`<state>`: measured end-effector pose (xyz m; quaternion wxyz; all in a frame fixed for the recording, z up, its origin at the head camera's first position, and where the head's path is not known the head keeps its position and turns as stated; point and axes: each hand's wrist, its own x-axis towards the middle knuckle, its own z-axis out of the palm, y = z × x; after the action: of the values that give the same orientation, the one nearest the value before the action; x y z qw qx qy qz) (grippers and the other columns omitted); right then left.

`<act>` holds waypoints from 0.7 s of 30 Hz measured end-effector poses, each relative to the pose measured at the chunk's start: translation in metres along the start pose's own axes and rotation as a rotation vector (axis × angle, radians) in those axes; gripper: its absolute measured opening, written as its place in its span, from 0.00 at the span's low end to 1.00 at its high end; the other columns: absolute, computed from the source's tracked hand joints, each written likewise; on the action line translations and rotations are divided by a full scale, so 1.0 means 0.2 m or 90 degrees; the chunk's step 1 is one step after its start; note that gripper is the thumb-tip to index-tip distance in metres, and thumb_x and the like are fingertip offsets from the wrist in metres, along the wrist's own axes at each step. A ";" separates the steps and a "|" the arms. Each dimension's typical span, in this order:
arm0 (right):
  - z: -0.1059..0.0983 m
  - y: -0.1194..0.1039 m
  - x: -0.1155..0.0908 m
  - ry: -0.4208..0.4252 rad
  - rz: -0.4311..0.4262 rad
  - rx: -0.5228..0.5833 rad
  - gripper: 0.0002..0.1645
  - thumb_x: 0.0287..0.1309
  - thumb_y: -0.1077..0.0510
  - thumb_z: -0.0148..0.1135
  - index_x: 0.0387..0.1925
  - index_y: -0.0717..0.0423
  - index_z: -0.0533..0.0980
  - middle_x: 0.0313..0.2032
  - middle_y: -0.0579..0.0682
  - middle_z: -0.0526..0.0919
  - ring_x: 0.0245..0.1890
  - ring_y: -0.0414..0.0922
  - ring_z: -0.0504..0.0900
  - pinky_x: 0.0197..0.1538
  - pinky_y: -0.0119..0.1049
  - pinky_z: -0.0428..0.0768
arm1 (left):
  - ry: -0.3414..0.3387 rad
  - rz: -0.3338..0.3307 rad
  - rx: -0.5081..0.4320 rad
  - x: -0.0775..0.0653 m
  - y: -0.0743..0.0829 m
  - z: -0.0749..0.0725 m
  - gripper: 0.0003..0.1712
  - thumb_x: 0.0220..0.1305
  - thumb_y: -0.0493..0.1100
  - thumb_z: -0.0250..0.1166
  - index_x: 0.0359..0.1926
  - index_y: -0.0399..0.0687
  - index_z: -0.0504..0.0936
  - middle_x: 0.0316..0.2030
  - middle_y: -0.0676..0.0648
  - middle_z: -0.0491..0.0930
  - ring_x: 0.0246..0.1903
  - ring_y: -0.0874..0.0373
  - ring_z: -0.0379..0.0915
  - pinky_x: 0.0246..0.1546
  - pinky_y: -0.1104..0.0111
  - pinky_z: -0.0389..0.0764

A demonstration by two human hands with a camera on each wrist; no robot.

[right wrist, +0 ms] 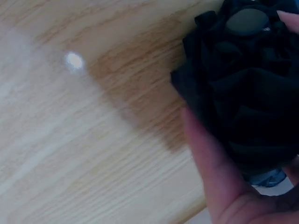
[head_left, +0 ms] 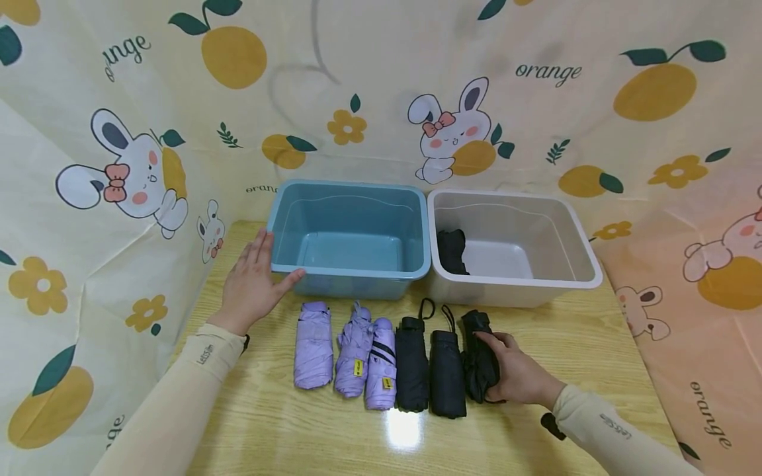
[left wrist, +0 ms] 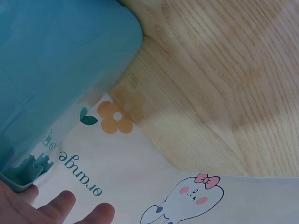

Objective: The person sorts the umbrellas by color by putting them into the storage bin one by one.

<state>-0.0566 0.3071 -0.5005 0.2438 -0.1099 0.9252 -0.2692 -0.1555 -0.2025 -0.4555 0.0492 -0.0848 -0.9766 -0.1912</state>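
My right hand (head_left: 524,373) grips a black folded umbrella (head_left: 479,360) at the right end of a row of umbrellas. In the right wrist view, thumb and fingers wrap the sides of its bunched fabric. Two more black umbrellas (head_left: 412,363) lie just left of it, their wrist loops pointing away from me. Three lavender umbrellas (head_left: 313,347) make up the left part of the row. At the left front corner of a blue bin (head_left: 351,284), my left hand (head_left: 253,281) rests with extended fingers along the rim and thumb over the front edge.
To the right of the blue bin stands a beige-white bin (head_left: 512,291), with a dark bundled item (head_left: 452,251) inside at its left end. Both sit at the back of the wooden table (head_left: 333,443). A patterned cloth (head_left: 369,39) hangs behind and along the sides.
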 end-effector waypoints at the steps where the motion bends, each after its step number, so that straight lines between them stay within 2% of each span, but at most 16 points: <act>1: 0.00 0.00 0.00 0.000 -0.003 -0.003 0.71 0.29 0.64 0.81 0.77 0.52 0.52 0.69 0.75 0.48 0.20 0.41 0.75 0.24 0.37 0.72 | -0.001 0.000 0.000 0.00 0.00 0.00 0.59 0.67 0.72 0.53 0.78 0.35 0.42 0.78 0.38 0.39 0.73 0.33 0.42 0.70 0.45 0.50; 5: 0.00 -0.01 0.01 0.004 -0.004 -0.019 0.71 0.28 0.63 0.82 0.76 0.52 0.53 0.69 0.75 0.50 0.25 0.42 0.77 0.27 0.38 0.74 | -0.001 -0.002 0.000 0.00 0.00 0.00 0.59 0.67 0.72 0.53 0.78 0.35 0.42 0.78 0.38 0.38 0.73 0.34 0.41 0.70 0.45 0.49; 11: 0.00 -0.01 -0.01 0.011 0.006 0.011 0.68 0.31 0.67 0.78 0.76 0.50 0.53 0.69 0.74 0.48 0.15 0.40 0.71 0.21 0.36 0.70 | 0.000 0.001 0.001 0.01 0.00 0.01 0.59 0.67 0.73 0.52 0.78 0.35 0.41 0.78 0.37 0.39 0.73 0.33 0.41 0.70 0.45 0.50; 14: -0.01 0.01 -0.04 0.026 0.001 0.016 0.68 0.31 0.68 0.77 0.76 0.50 0.54 0.69 0.74 0.48 0.14 0.39 0.69 0.20 0.36 0.69 | 0.003 0.001 -0.001 0.01 0.00 0.01 0.59 0.67 0.73 0.52 0.78 0.35 0.41 0.78 0.36 0.40 0.73 0.33 0.42 0.70 0.45 0.50; 19: -0.03 0.05 -0.10 0.040 -0.001 0.011 0.67 0.32 0.67 0.76 0.76 0.49 0.54 0.68 0.74 0.48 0.15 0.37 0.71 0.21 0.35 0.70 | 0.010 0.001 -0.002 0.01 -0.01 0.02 0.59 0.66 0.73 0.53 0.78 0.36 0.42 0.78 0.37 0.41 0.73 0.33 0.44 0.70 0.45 0.51; 21: -0.05 0.06 -0.14 0.040 -0.005 0.015 0.66 0.33 0.67 0.76 0.76 0.49 0.54 0.67 0.74 0.49 0.20 0.39 0.74 0.22 0.34 0.70 | 0.011 0.002 -0.001 0.00 -0.02 0.02 0.59 0.66 0.73 0.53 0.78 0.36 0.43 0.78 0.37 0.41 0.73 0.33 0.44 0.70 0.45 0.51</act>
<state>-0.0382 0.3307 -0.4886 0.2151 -0.1020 0.9287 -0.2843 -0.1572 -0.2040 -0.4599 0.0579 -0.0848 -0.9759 -0.1924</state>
